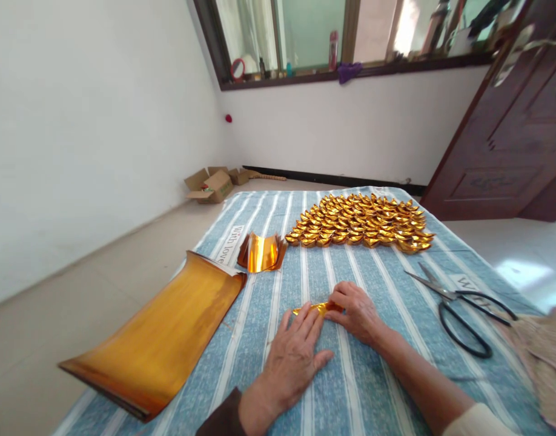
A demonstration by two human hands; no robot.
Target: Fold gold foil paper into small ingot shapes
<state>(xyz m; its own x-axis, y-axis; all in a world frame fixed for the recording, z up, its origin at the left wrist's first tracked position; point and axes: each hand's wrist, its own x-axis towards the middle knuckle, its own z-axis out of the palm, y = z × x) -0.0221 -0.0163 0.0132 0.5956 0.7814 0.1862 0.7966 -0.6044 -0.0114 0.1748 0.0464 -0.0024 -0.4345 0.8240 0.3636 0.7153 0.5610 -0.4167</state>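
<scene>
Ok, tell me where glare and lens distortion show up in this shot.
Head view: glare on the curled gold foil piece and the large gold sheet; a sunlit patch whitens the floor at right; wide-angle bending tilts the window frame and door; hands stay sharp.

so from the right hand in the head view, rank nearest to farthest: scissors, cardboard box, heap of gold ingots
1. Scissors, on the striped cloth just right of the right hand.
2. Heap of gold ingots, farther up the cloth.
3. Cardboard box, on the floor by the far left wall.
</scene>
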